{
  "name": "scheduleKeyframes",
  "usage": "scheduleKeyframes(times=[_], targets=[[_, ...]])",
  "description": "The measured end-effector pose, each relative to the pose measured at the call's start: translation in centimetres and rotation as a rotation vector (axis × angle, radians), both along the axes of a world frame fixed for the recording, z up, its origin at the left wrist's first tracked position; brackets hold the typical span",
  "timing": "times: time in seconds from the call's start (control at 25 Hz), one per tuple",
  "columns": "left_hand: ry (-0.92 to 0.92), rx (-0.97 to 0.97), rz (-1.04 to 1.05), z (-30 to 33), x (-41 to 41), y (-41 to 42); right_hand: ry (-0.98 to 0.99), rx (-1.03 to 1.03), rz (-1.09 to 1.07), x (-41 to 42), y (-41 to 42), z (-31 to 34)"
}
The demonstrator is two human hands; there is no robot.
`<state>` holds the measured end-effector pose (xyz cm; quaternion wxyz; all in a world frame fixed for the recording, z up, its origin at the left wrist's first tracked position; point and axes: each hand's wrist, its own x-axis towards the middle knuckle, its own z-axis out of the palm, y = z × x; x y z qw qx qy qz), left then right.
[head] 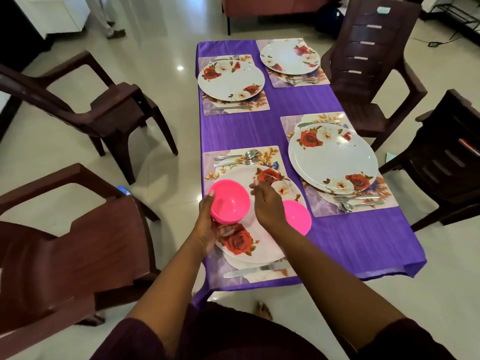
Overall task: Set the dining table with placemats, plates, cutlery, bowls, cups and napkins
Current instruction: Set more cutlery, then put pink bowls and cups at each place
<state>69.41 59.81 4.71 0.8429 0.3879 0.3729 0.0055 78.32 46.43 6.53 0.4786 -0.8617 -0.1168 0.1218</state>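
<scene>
Two pink bowls over the nearest plate [249, 229]: one bowl [230, 201] cupped in the left hand [210, 224], fingers curled beneath it; second bowl [297, 216] behind the right hand [267, 203], fingers loosely apart, contact indiscernible.

Your left hand [207, 224] holds a hot-pink bowl [230, 201] above a white plate [249, 237] (red roses printed), purple tablecloth [241, 128] beneath.
</scene>
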Motion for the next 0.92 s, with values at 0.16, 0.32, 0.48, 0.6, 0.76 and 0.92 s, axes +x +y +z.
scheduleKeyframes(times=[0.16, 0.32, 0.48, 0.6, 0.76, 0.92], targets=[[-0.036, -0.019, -0.038, -0.3, -0.7, 5.1, -0.107, -0.787, 0.045, 2.2, -3.1, -2.8], [-0.013, -0.014, -0.127, -0.2, 0.6, 9.0, 0.106, -0.843, -0.047, 1.7, -5.1, -2.9], [-0.084, -0.060, -0.311, -0.2, 2.8, 9.4, 0.183, -0.841, -0.165, -0.2, -5.3, -2.8], [-0.090, 0.003, -0.462, 0.2, 4.1, 8.6, 0.203, -0.841, -0.237, -1.6, -5.5, -2.9], [-0.093, 0.015, -0.588, 0.6, 4.7, 8.2, 0.211, -0.813, -0.327, -3.1, -5.4, -2.9], [-0.103, 0.022, -0.666, 0.2, 4.9, 8.6, 0.250, -0.825, -0.377, -4.2, -4.6, -2.7]])
